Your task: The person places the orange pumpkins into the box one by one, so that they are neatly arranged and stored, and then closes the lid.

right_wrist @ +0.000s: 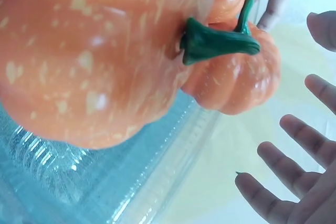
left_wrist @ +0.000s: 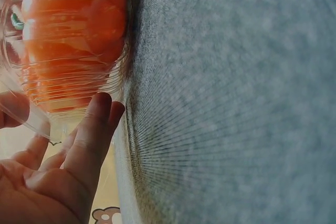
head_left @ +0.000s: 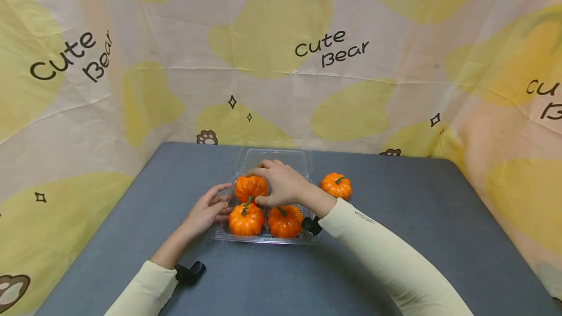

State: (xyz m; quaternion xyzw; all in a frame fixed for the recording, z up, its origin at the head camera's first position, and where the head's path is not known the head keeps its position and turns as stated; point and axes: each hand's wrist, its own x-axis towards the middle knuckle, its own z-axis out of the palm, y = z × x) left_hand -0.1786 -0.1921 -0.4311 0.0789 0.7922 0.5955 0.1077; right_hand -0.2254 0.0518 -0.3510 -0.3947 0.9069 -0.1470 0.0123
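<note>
A clear plastic clamshell box holds three small orange pumpkins: back left, front left and front right. Fingers extended, my left hand is at the box's left side; the left wrist view has its fingertips right at the ridged clear wall. My right hand reaches over the box beside the back-left pumpkin. Its fingers are spread with nothing between them in the right wrist view, where the front-right pumpkin looms large.
Another orange pumpkin with a green stem sits on the grey table, right of the box. The box's clear lid lies folded back behind it. A patterned cloth hangs behind the table.
</note>
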